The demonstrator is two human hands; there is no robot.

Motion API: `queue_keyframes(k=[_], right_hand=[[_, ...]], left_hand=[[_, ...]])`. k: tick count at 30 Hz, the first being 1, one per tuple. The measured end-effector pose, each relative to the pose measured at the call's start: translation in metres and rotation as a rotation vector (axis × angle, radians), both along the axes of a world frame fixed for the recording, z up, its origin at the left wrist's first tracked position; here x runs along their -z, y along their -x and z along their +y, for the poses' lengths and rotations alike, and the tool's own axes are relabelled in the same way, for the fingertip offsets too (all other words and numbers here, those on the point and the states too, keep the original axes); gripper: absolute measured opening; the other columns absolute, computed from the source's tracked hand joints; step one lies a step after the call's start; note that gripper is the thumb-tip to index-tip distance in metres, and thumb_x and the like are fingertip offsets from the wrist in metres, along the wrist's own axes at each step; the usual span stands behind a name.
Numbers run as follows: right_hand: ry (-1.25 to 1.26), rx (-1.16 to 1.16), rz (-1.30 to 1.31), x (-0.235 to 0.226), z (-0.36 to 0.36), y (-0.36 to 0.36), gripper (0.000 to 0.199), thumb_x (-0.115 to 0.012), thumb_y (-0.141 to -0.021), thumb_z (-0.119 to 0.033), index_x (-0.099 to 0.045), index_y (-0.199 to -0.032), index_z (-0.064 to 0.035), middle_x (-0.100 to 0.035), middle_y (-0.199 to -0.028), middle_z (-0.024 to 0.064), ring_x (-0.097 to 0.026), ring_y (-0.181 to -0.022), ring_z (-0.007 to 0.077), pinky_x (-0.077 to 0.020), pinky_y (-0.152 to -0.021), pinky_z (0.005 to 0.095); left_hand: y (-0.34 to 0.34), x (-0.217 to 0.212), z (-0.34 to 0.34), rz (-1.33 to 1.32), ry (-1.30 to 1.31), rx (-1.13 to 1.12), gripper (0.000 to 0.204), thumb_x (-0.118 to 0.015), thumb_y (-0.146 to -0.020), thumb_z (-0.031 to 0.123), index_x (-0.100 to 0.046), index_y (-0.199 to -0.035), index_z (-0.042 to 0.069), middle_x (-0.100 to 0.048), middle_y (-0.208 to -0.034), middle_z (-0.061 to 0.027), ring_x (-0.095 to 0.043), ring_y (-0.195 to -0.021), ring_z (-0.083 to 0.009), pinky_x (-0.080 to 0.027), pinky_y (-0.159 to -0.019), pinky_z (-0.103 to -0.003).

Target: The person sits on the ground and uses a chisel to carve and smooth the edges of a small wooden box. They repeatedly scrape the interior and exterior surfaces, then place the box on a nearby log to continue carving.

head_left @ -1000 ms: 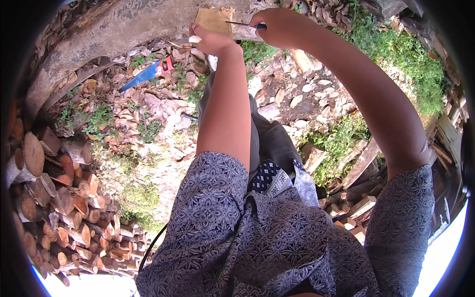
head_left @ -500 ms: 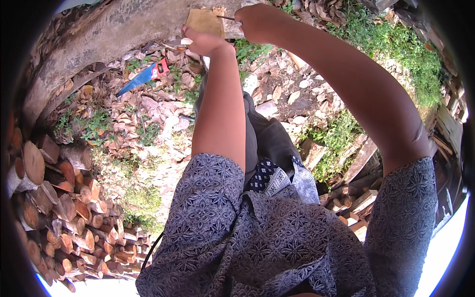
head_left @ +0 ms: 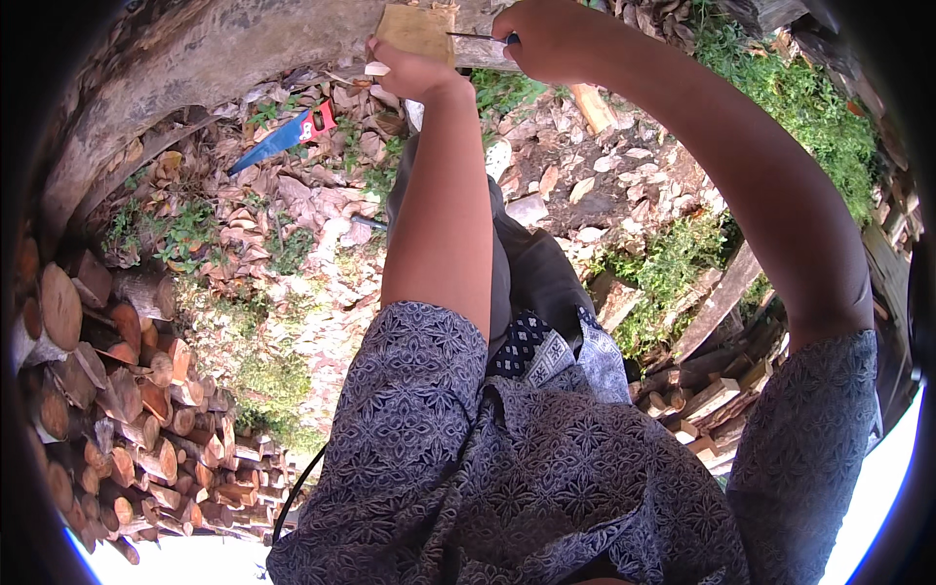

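Observation:
At the top of the view my left hand (head_left: 414,74) is closed on the near left edge of a flat, yellowish-brown wooden board (head_left: 417,29), which rests on a big log. A small pale piece (head_left: 376,69) shows by the fingers of that hand; I cannot tell what it is. My right hand (head_left: 554,41) grips a thin tool by its handle (head_left: 513,39), of which a bit of blue shows. The tool's dark, narrow shaft (head_left: 470,36) points left, its tip at the board's right edge. Whether the tip touches the wood cannot be made out.
The large log (head_left: 244,58) spans the top left. Below it a handsaw (head_left: 283,138) with a blue blade and red handle lies on dry leaves. Stacked firewood (head_left: 136,390) fills the lower left, with more split wood (head_left: 712,400) at the right. A wood offcut (head_left: 593,107) lies on the ground.
My right hand has drawn to the right, away from the board, and more of the tool's shaft shows. My left hand and the board sit slightly farther right and up in the picture.

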State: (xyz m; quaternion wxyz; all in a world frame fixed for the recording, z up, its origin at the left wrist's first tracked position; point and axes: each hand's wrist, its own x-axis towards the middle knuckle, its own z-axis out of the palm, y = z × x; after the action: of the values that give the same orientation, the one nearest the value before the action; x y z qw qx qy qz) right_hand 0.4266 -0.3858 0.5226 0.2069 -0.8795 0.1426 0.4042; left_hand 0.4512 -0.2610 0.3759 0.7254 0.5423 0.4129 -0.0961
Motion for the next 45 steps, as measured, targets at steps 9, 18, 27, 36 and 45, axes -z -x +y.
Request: queue_keyframes(k=[9, 18, 27, 36, 45], right_hand=[[0.042, 0.021, -0.115, 0.022, 0.013, 0.021, 0.024, -0.058, -0.093, -0.014, -0.067, -0.115, -0.0102, -0.073, -0.105, 0.0153, -0.071, -0.102, 0.0314, -0.0571, -0.084, 0.0466], [0.043, 0.214, -0.044, 0.012, 0.035, 0.019, 0.028, -0.068, -0.084, -0.009, -0.075, -0.111, -0.0073, -0.074, -0.112, 0.0147, -0.073, -0.102, 0.0319, -0.061, -0.079, 0.0461], [0.042, 0.378, 0.006, 0.052, 0.034, 0.008, 0.037, -0.068, -0.086, -0.011, -0.07, -0.123, -0.0076, -0.072, -0.12, 0.0139, -0.069, -0.113, 0.0276, -0.0609, -0.082, 0.0436], [0.042, 0.2, -0.053, 0.009, -0.002, 0.039, 0.033, -0.059, -0.093, -0.022, -0.068, -0.124, -0.0163, -0.074, -0.109, 0.0109, -0.073, -0.094, 0.0268, -0.0577, -0.088, 0.0428], [0.044, 0.213, -0.051, 0.012, 0.005, 0.033, 0.039, -0.057, -0.088, -0.029, -0.07, -0.123, -0.0166, -0.075, -0.102, 0.0117, -0.074, -0.081, 0.0263, -0.0582, -0.084, 0.0395]], left_hand=[[0.001, -0.014, -0.003, 0.071, -0.057, 0.03, 0.073, -0.054, -0.089, 0.051, -0.039, -0.134, -0.005, -0.054, -0.131, -0.0232, -0.061, -0.111, -0.0372, -0.053, -0.092, -0.05], [-0.001, -0.002, 0.0, 0.083, -0.086, 0.069, 0.071, -0.054, -0.09, 0.055, -0.055, -0.132, -0.003, -0.061, -0.128, -0.0203, -0.061, -0.109, -0.0352, -0.049, -0.093, -0.049], [-0.006, 0.038, 0.016, -0.083, 0.219, 0.019, 0.07, -0.049, -0.09, 0.051, -0.053, -0.137, -0.002, -0.057, -0.135, -0.0181, -0.058, -0.119, -0.0335, -0.047, -0.1, -0.049], [0.001, -0.004, -0.002, 0.096, -0.075, 0.014, 0.066, -0.043, -0.095, 0.052, -0.054, -0.132, -0.001, -0.056, -0.129, -0.0169, -0.06, -0.11, -0.0338, -0.057, -0.08, -0.05], [-0.001, -0.004, 0.0, 0.102, -0.064, -0.03, 0.068, -0.048, -0.092, 0.05, -0.048, -0.135, -0.002, -0.055, -0.132, -0.0207, -0.061, -0.11, -0.0366, -0.056, -0.084, -0.052]])
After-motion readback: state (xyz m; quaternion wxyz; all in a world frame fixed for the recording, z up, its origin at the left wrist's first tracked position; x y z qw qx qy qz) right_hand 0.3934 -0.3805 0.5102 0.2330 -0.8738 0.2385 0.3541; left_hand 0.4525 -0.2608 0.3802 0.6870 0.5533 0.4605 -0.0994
